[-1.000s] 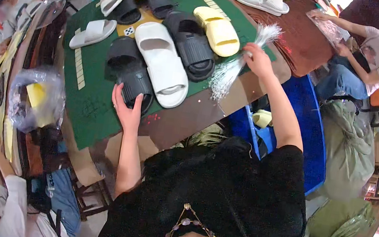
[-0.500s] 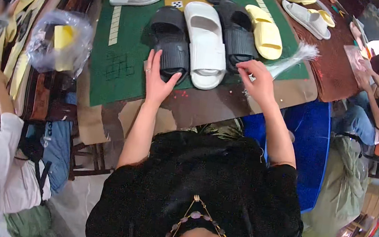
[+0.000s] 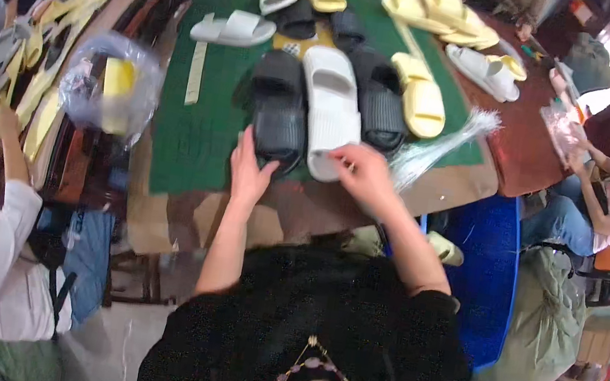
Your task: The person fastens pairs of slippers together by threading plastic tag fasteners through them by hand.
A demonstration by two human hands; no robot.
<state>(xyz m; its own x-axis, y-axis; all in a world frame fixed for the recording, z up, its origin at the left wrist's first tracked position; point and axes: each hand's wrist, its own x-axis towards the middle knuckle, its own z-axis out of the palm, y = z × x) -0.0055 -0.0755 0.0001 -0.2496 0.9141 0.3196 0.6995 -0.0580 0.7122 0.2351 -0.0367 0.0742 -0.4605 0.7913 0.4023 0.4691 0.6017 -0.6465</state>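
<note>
A white slide slipper [image 3: 334, 120] lies between two black slide slippers, one on its left [image 3: 279, 121] and one on its right [image 3: 380, 111]. My left hand [image 3: 248, 176] is at the near end of the left black slipper, fingers stretched along its side and thumb apart by its front edge. Over the near end of the white slipper, my right hand [image 3: 366, 174] has its fingertips pinched together. Whatever they hold, if anything, is too small to make out. A yellow slipper [image 3: 420, 101] lies beyond the right black one, near a bundle of clear thin strips [image 3: 443, 148].
More slippers, including a grey one [image 3: 234, 28] and a yellow pile [image 3: 443, 15], lie across the green mat [image 3: 194, 148]. A clear plastic bag [image 3: 112, 89] is at the left. A blue bin [image 3: 477, 269] stands below the table edge. Other people work on both sides.
My right hand has moved left from the right black slipper's near end to the white slipper's. My left hand stays by the left black slipper. The view has tilted, showing more of the far table.
</note>
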